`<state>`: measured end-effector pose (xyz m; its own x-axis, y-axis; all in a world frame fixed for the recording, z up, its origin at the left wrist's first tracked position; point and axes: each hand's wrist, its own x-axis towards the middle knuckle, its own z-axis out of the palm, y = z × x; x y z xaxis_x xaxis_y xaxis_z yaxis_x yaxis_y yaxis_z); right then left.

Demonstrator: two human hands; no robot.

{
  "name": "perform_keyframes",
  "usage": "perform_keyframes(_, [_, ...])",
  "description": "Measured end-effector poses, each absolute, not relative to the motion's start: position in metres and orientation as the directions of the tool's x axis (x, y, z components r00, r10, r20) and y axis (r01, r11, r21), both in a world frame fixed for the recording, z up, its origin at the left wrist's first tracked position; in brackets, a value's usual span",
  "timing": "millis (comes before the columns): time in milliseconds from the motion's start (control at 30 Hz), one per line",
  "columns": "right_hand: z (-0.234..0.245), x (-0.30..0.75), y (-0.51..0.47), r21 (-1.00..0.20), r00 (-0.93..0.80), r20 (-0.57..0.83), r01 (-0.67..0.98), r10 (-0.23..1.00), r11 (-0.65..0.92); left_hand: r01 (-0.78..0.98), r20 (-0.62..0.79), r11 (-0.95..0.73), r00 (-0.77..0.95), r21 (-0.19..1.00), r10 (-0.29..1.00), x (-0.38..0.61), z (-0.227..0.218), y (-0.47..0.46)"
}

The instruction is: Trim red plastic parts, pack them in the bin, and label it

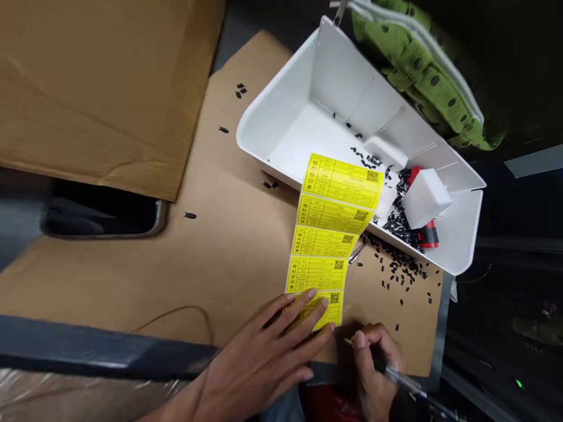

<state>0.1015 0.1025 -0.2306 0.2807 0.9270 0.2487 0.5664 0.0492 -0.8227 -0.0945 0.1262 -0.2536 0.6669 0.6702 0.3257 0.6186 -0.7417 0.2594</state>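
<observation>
My left hand (277, 349) lies flat with its fingers spread over the near end of a strip of yellow labels (323, 240). The strip carries printed tables, Chinese characters and QR codes, and its far end rests over the rim of a white bin (277, 88). Just right of the strip, my right hand (373, 366) is closed around a pen (407, 382), its tip pointing left towards the lowest label. A metal tool that looks like tweezers (357, 252) is partly hidden beside the strip.
Many small black parts (402, 266) lie in the bin and spill onto the brown cardboard (237, 252). A white block (426, 199) and a red-and-black object (428, 235) sit in the bin. At left are a cardboard box (105, 88) and a phone (103, 211); a green pouch (422, 64) is behind.
</observation>
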Motion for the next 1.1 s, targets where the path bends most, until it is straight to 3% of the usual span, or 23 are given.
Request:
perform_keyframes(100, [-0.236, 0.096, 0.099, -0.759, 0.253, 0.305, 0.647, 0.918, 0.074, 0.622, 0.299, -0.737, 0.674, 0.264, 0.675, -0.094, -0.256, 0.121])
perform_keyframes(267, [-0.24, 0.098, 0.096, -0.766, 0.321, 0.303, 0.642, 0.897, 0.029, 0.626, 0.279, -0.733, 0.678, 0.265, 0.68, -0.094, -0.256, 0.119])
perform_keyframes(500, [-0.238, 0.1, 0.1, -0.682, 0.233, 0.319, 0.729, 0.919, 0.052, 0.643, 0.264, -0.717, 0.667, 0.269, 0.697, -0.093, -0.255, 0.118])
perform_keyframes(767, [-0.243, 0.101, 0.099, -0.73, 0.274, 0.281, 0.683, 0.92, 0.02, 0.638, 0.279, -0.718, 0.661, 0.278, 0.696, -0.092, -0.258, 0.115])
perform_keyframes(1100, [-0.235, 0.095, 0.106, -0.651, 0.209, 0.337, 0.756, 0.918, 0.067, 0.621, 0.281, -0.717, 0.661, 0.317, 0.696, -0.094, -0.26, 0.114])
